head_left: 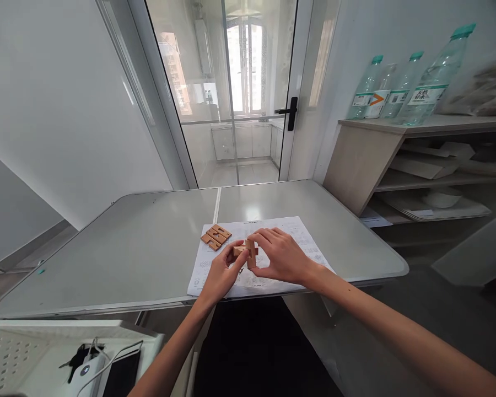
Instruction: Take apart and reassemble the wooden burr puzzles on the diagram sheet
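Grey table (149, 248), wooden puzzle (246, 251) pinched between left hand (223, 273) and right hand (283, 256)

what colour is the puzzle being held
Light tan wood; the puzzle shows best in the head view.

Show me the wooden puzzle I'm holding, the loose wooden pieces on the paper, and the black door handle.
wooden puzzle (250, 251): head view, on its exposed upright bar.
loose wooden pieces (216, 237): head view, middle of the flat cluster.
black door handle (291, 113): head view, on its vertical plate.
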`<state>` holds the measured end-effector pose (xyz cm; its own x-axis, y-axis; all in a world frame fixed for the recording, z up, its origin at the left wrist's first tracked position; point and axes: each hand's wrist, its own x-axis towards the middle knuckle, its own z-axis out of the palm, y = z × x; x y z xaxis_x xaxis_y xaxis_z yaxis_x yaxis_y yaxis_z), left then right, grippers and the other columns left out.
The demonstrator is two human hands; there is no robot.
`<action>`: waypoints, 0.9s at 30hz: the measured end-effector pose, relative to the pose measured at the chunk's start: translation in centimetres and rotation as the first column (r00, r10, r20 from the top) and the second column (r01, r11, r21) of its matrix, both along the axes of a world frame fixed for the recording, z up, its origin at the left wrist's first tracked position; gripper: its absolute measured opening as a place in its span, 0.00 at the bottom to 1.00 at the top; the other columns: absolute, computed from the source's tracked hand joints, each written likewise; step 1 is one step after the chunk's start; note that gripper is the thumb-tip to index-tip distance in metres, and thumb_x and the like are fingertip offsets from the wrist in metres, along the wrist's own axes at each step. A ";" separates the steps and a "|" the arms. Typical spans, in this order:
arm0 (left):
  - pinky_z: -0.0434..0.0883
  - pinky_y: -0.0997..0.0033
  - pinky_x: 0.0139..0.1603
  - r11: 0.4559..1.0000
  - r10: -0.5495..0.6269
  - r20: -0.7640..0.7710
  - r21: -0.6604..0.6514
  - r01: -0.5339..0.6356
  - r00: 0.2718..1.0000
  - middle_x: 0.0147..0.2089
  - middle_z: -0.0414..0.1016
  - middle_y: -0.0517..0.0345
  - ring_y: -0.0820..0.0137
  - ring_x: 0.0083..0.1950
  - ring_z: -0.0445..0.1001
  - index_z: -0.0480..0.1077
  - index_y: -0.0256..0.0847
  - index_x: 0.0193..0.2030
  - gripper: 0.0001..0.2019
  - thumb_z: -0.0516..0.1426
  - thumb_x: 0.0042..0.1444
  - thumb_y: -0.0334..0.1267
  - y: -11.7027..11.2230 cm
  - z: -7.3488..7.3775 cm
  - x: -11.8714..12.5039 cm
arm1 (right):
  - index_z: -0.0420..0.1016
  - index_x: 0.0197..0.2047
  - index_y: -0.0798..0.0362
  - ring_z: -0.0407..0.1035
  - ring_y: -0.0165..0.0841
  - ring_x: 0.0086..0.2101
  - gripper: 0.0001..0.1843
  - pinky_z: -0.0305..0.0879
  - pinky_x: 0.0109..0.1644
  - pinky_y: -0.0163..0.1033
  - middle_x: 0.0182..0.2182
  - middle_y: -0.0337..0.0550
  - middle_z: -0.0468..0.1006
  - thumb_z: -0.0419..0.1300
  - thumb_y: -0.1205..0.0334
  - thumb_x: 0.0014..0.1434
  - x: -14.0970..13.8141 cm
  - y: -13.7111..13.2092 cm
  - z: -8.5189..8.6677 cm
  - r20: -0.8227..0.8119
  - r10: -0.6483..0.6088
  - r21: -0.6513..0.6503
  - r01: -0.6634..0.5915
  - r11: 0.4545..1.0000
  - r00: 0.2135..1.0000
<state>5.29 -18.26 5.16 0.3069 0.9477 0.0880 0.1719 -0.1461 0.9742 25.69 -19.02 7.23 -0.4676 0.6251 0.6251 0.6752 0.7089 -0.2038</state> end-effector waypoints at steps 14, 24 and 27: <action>0.70 0.56 0.65 0.999 0.030 0.121 0.020 -0.033 0.992 0.67 0.72 0.45 0.60 0.60 0.79 0.65 0.44 0.62 0.27 0.65 0.63 0.53 0.4 -2.1 -1.7 | 0.75 0.41 0.53 0.75 0.46 0.46 0.19 0.73 0.47 0.48 0.44 0.50 0.78 0.74 0.51 0.55 2.5 2.9 -6.0 0.151 -0.243 -0.399 0.284 0.872 0.958; 0.69 0.53 0.67 0.997 -0.069 0.148 0.033 0.065 0.987 0.67 0.72 0.42 0.58 0.63 0.76 0.59 0.45 0.67 0.30 0.64 0.64 0.50 0.4 -2.4 -1.6 | 0.66 0.65 0.52 0.71 0.45 0.58 0.28 0.71 0.61 0.53 0.57 0.53 0.77 0.68 0.58 0.67 1.5 1.5 -3.8 -0.012 0.041 -0.173 -0.043 0.984 0.999; 0.68 0.51 0.68 0.994 -0.098 0.106 0.054 0.093 0.990 0.65 0.74 0.43 0.58 0.63 0.76 0.57 0.45 0.69 0.32 0.64 0.64 0.50 0.2 -2.7 -1.2 | 0.72 0.56 0.52 0.75 0.42 0.48 0.12 0.71 0.54 0.50 0.47 0.49 0.81 0.63 0.61 0.72 0.7 1.2 -2.9 0.069 0.096 -0.095 -0.090 0.991 0.993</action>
